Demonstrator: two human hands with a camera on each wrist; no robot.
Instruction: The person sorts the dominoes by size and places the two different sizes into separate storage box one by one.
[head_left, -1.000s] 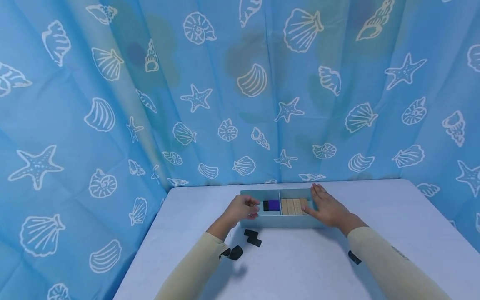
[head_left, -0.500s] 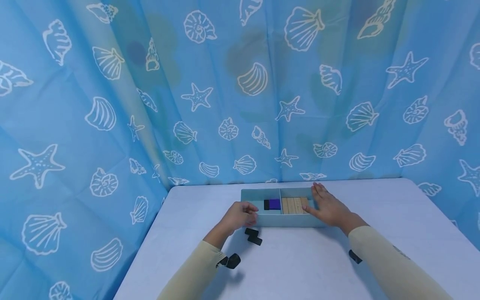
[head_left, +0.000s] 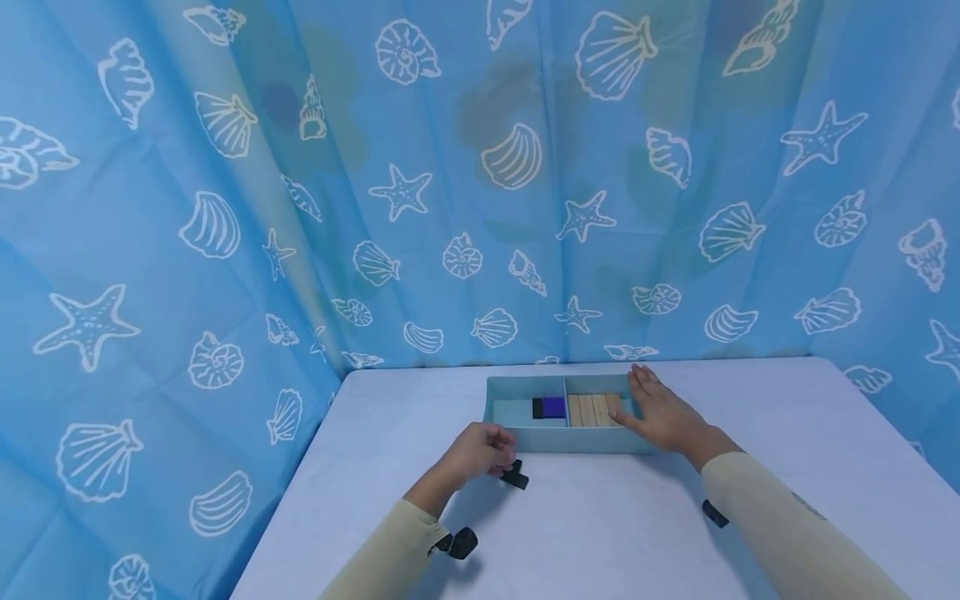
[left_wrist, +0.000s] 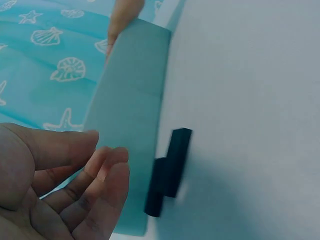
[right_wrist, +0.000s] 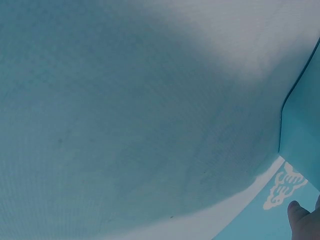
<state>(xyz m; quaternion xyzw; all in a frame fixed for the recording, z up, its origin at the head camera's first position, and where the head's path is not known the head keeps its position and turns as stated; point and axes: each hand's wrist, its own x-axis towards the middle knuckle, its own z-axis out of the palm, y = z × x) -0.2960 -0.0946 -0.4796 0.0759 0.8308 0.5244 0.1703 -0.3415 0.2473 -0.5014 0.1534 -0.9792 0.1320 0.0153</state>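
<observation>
My left hand [head_left: 477, 454] hovers just in front of the box's left end, over two small black blocks [head_left: 516, 477] on the table. In the left wrist view its fingers [left_wrist: 117, 182] are loosely bent, with nothing between them and the thumb. The black blocks [left_wrist: 178, 162] lie side by side there, against the box's front wall. The pale blue-green box [head_left: 577, 440] has a divider. A black and a purple block [head_left: 553, 407] lie in its left compartment, several wooden blocks [head_left: 592, 410] in the right one. My right hand [head_left: 666, 418] rests with straight fingers on the box's right end.
The box stands toward the back of a white table [head_left: 600, 533]. Behind and to the left hangs a blue curtain [head_left: 450, 208] with white seashells and starfish. Black wrist devices [head_left: 463, 543] sit at the sleeves.
My left hand has come back from the box's left compartment toward me, down to the black blocks. My right hand stays at the box's right end.
</observation>
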